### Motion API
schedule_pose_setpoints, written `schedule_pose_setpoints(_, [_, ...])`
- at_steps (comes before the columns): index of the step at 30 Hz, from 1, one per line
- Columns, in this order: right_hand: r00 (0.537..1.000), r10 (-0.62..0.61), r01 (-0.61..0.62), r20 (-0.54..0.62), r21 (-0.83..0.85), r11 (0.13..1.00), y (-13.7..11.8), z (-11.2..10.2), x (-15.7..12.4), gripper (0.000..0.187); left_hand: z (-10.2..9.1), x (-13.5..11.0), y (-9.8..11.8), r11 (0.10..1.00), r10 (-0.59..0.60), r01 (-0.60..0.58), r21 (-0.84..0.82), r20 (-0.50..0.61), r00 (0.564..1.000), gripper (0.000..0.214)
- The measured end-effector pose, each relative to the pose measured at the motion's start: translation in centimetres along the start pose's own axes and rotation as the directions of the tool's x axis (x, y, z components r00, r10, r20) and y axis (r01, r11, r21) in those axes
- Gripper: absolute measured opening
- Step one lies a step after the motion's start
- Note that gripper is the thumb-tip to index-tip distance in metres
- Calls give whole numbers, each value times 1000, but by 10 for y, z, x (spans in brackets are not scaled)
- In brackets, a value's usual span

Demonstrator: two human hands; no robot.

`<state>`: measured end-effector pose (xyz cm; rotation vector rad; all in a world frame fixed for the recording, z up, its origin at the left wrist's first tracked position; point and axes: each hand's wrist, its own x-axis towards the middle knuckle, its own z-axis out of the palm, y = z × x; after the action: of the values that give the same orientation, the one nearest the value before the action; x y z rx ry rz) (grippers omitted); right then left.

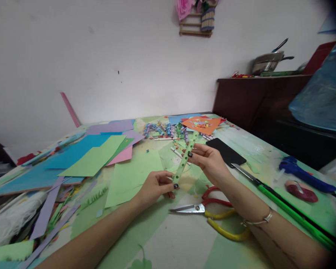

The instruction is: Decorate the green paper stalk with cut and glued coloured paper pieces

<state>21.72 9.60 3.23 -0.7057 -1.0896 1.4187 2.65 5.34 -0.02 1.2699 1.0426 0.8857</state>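
A long green paper strip (186,154) punched with a row of round holes is held above the table between both hands. My left hand (156,186) pinches its near, lower end. My right hand (208,159) pinches it around the middle, fingers closed on it. The strip slants up and away toward an orange sheet (204,124). Under my right wrist lie scissors (212,215) with red and yellow handles, blades pointing left.
Sheets of green (95,158), blue, purple and pink paper cover the table's left half. Curled paper scraps (164,130) lie at the back. A black phone (226,151), a green-handled rod (285,209) and a blue tool (305,175) sit to the right. A dark cabinet (254,99) carries a pan.
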Motion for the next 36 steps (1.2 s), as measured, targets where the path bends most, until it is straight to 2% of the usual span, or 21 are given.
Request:
schedule_pose_setpoints(4, [997,-30,34,72,-54,998,-2,2,-4,17,-2,-1,0,996,12,-17,86,65,998,40])
schedule_pose_setpoints(7, [999,-5,6,54,-26,1000,-3,3,-5,20,-8,-1,2,979,82,-111,173,169,982,41])
schedule_pose_setpoints(8, [999,6,-5,46,-9,1000,-4,4,-5,21,-10,-1,2,971,112,-145,192,173,979,42])
schedule_pose_setpoints(11, [997,64,-65,50,26,998,-3,8,-8,23,-16,1,6,950,220,-218,223,17,975,46])
schedule_pose_setpoints(14, [974,180,-182,136,0,983,3,17,-15,29,-18,3,12,938,299,-264,226,-137,944,42])
schedule_pose_setpoints(16, [948,245,-246,204,-21,969,9,23,-21,34,-17,2,16,938,320,-288,194,-165,933,40])
schedule_pose_setpoints(19, [927,281,-279,250,-44,959,16,30,-29,36,-13,0,20,941,330,-306,147,-187,925,33])
schedule_pose_setpoints(24, [927,264,-243,266,-110,964,17,34,-34,37,-10,-3,24,919,385,-350,182,-221,896,20])
schedule_pose_setpoints(29, [927,252,-226,279,-120,967,18,36,-34,35,-14,-4,27,881,449,-393,262,-206,870,15])
schedule_pose_setpoints(32, [958,209,-195,194,-88,977,15,33,-31,35,-26,-1,33,886,425,-350,302,-235,874,16])
schedule_pose_setpoints(34, [988,147,-146,49,-28,989,11,29,-27,36,-39,4,37,877,422,-308,370,-281,862,17])
schedule_pose_setpoints(36, [988,116,-113,-103,33,993,6,23,-22,37,-51,10,35,825,408,-237,513,-250,878,15])
